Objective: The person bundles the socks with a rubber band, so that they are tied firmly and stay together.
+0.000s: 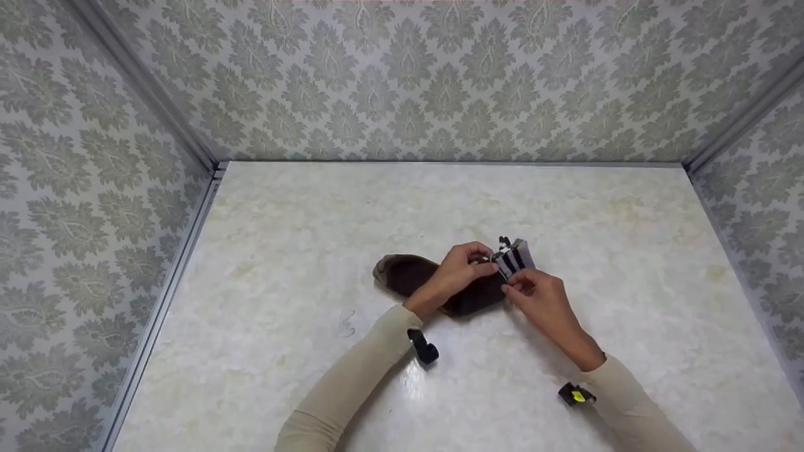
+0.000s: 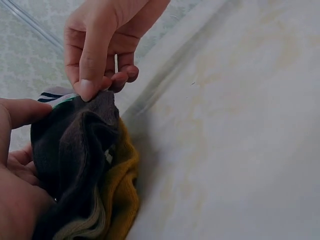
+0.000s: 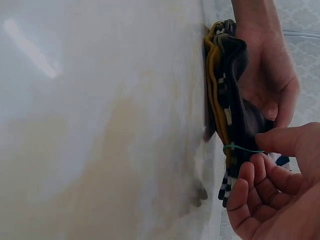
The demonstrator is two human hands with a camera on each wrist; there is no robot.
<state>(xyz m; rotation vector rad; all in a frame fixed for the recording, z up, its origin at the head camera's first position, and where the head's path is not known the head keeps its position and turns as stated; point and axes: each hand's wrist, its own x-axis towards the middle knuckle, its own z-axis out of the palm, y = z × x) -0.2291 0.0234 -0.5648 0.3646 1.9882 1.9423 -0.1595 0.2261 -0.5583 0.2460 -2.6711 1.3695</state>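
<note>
A folded bundle of socks (image 1: 402, 276) lies on the table, mostly dark, with a black-and-white striped end (image 1: 514, 258) lifted. Mustard-yellow sock fabric (image 2: 122, 190) shows along one side in the wrist views. My left hand (image 1: 455, 273) reaches over the bundle and holds it near the striped end, thumb and fingers on opposite sides. Around that end runs a thin green band (image 3: 242, 148). With thumb and fingertips my right hand (image 1: 543, 298) pinches at the band, against the sock edge. The exact contact is partly hidden by those fingers.
The marbled white tabletop (image 1: 282, 220) extends around the bundle. Patterned wallpaper panels (image 1: 408, 81) rise behind and at both sides, with a grey metal strip (image 1: 163, 307) along the left edge. Small black cameras sit at the left wrist (image 1: 424, 348) and right wrist (image 1: 575, 394).
</note>
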